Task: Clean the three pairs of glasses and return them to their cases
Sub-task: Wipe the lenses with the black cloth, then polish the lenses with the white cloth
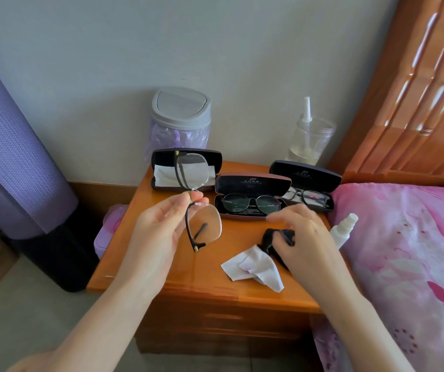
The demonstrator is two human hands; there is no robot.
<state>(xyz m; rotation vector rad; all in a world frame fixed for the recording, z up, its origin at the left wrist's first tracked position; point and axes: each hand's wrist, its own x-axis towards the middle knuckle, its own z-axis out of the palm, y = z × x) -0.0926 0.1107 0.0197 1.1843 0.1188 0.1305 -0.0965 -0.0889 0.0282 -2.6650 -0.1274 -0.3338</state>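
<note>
Over the nightstand [202,277], the left hand [159,229] pinches glasses [204,224] by the bridge, while the blurred right hand [306,237] covers a black cloth [282,234] near the right edge, beside a white cloth [258,267].

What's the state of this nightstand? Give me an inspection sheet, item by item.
Surface: glossy wooden nightstand, crowded.
Job's things: three open cases; left case holds only a wipe, middle case round glasses, right case dark-framed glasses; white cloth and spray bottle nearby.
Clutter: lidded bin, clear jar with nozzle.
Grippers: left hand pinches the third glasses at the bridge; right hand grips black cloth.
Cables: nothing seen.
Surroundings: rolled purple mat left, headboard and pink bedding right.
</note>
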